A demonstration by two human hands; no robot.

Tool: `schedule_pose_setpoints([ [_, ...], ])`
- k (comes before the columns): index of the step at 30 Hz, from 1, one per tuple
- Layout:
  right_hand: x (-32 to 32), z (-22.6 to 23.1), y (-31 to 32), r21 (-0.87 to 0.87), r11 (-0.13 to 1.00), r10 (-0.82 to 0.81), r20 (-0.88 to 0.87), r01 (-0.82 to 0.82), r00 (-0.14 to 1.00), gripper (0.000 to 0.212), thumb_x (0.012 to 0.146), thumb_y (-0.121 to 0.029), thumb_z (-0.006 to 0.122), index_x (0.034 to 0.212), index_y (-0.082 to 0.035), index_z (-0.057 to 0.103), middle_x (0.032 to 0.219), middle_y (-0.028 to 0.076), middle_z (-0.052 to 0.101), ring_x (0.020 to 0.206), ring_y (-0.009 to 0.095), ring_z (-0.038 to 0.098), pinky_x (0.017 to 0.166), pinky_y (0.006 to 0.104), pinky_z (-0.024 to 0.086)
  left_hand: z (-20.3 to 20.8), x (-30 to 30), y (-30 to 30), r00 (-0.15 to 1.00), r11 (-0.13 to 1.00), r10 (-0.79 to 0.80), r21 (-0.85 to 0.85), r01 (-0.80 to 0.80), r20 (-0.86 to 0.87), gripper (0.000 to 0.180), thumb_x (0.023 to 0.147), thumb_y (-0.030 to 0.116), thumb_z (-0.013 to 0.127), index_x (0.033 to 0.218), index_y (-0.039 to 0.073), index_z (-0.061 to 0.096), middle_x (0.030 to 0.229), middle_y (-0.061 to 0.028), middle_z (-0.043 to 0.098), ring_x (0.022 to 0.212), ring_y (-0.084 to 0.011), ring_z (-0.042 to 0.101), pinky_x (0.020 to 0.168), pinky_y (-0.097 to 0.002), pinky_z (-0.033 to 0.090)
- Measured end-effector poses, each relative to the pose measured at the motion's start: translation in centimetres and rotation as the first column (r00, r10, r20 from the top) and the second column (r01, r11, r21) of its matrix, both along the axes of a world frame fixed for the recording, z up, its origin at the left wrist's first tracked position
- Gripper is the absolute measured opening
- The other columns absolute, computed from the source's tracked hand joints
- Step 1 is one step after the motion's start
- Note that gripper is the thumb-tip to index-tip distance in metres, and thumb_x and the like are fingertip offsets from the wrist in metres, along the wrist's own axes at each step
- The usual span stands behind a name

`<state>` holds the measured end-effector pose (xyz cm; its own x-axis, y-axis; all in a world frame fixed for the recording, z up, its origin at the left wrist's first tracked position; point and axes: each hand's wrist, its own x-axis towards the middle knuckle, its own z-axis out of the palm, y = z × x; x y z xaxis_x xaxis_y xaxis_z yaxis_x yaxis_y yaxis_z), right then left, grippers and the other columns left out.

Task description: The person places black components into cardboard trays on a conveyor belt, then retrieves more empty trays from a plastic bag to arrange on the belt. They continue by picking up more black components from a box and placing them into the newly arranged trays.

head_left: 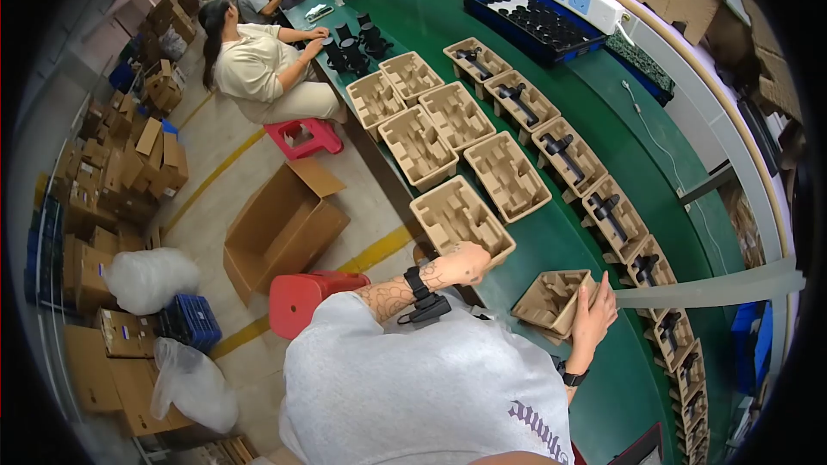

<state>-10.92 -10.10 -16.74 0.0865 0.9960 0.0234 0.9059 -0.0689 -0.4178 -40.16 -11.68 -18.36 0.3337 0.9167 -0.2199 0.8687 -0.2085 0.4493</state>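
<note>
My left hand [468, 263] is closed at the near edge of a tan moulded-pulp tray [455, 211], its fingers curled in and partly hidden. Shaped hollows show inside that tray, which lies on the green workbench [581, 251]. To the right, my right hand [593, 314] grips a second pulp tray [544, 300] by its right side, fingers lying along the wall. This one stands tilted, apart from the first. Beyond my left hand, several more pulp trays [508, 174] sit side by side on the bench. Dark bands wrap both my wrists.
A curved row of pulp trays holding black parts [564, 158] runs along the right. A grey bar [706, 290] juts in beside my right hand. Black parts [349, 50] stand near a seated co-worker [258, 60]. A red stool [301, 303] and open carton [284, 228] are at left.
</note>
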Motion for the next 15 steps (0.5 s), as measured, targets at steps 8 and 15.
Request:
schedule_pose_setpoints([
  [8,2.7,-1.0,-0.5,-0.123,0.991,-0.072,-0.093,0.060,0.993,0.057,0.086,-0.047,0.049,0.130,-0.012,0.044,0.135,0.018,0.036,0.128,0.035,0.028,0.104,0.0457,0.022,-7.6,-1.8,1.2,0.972,0.984,0.107,0.166,-0.072,-0.208,0.011,0.068,0.013,0.058,0.068,0.002,0.060,0.065,-0.0159,0.061,0.064,-0.0329,0.062,0.056,-0.0404,0.049],
  [15,3.2,-2.7,-1.8,-0.030,0.952,-0.293,-0.385,0.306,0.875,0.059,0.087,-0.043,0.052,0.130,-0.004,0.041,0.126,0.024,0.043,0.117,0.035,0.041,0.098,0.0392,0.033,-4.8,0.6,2.2,0.948,0.885,0.290,0.340,-0.316,0.129,0.041,0.082,0.043,0.055,0.074,0.003,0.061,0.072,-0.0158,0.062,0.073,-0.0325,0.061,0.064,-0.0400,0.049],
])
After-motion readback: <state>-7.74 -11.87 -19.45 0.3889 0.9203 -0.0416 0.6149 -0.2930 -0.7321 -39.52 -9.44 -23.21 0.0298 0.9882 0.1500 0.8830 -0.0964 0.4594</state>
